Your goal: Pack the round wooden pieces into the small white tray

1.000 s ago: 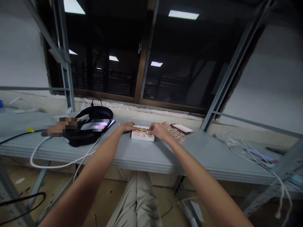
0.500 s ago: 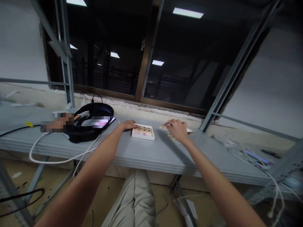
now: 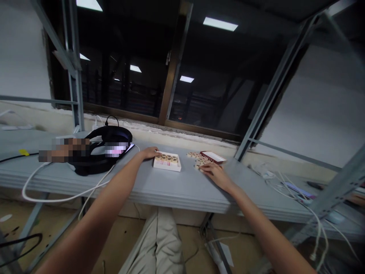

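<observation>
A shallow white box (image 3: 167, 167) stands on the grey table, with several round, cream-coloured game pieces (image 3: 168, 158) marked with dark characters lying in rows inside it. At its left rear corner my left hand (image 3: 149, 153) is closed over the edge, with fingertips by the nearest pieces. To the right of the box, loose game pieces (image 3: 194, 155) lie in a spread-out group. My right hand (image 3: 218, 177) reaches over the near side of this group, fingers pinched on a piece at its front left. A red-brown box lid (image 3: 213, 156) with a white inside lies behind the group.
Left of the box lie a black headset (image 3: 99, 165), a lit phone (image 3: 118, 149) and a white cable (image 3: 64, 196). More cables (image 3: 288, 188) and a plastic bag (image 3: 264, 170) are at the right, beside a metal upright (image 3: 327, 198). Behind the table is a window.
My right hand has moved toward the near side of the loose pieces, uncovering more of them and the red-brown lid. My left hand stays at the box. The view has shifted slightly.
</observation>
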Available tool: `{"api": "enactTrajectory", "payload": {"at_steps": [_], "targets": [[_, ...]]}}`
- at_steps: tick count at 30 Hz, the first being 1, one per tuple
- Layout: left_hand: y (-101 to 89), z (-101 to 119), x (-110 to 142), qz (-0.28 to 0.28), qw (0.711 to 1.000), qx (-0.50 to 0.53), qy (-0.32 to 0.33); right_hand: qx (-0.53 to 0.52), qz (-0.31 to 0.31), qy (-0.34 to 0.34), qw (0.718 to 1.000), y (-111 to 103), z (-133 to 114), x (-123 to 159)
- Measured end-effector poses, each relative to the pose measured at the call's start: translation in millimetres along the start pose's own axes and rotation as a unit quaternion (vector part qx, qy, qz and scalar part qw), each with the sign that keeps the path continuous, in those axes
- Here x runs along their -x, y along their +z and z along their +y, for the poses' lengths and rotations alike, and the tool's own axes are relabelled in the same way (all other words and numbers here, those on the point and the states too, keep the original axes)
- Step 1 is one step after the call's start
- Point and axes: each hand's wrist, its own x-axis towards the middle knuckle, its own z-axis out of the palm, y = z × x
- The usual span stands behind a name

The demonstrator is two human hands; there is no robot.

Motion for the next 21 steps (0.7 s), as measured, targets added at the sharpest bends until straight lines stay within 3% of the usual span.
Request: {"api": "enactTrajectory", "payload": {"at_steps": [3, 8, 14, 18, 21], "targets": [[0.1, 1, 0, 0.003, 1.000, 0.001, 0.000, -0.074, 0.013, -0.031, 0.997, 1, 5, 7], [-0.1, 2, 1, 0.005, 1.000, 0.000, -0.003, -0.172, 0.090, 0.003, 0.981, -5, -9, 0], [0.0, -1, 0, -0.003, 1.000, 0.004, 0.008, -0.288, 0.133, -0.038, 0.948, -17, -79, -52], [0.4, -4, -3, 0.003, 1.000, 0.012, 0.011, -0.259, 0.056, -0.044, 0.963, -13, -133, -91], [0.9, -5, -5, 0.007, 0.999, 0.028, 0.025, -0.210, 0.014, -0.028, 0.977, -5, -158, -110]]}}
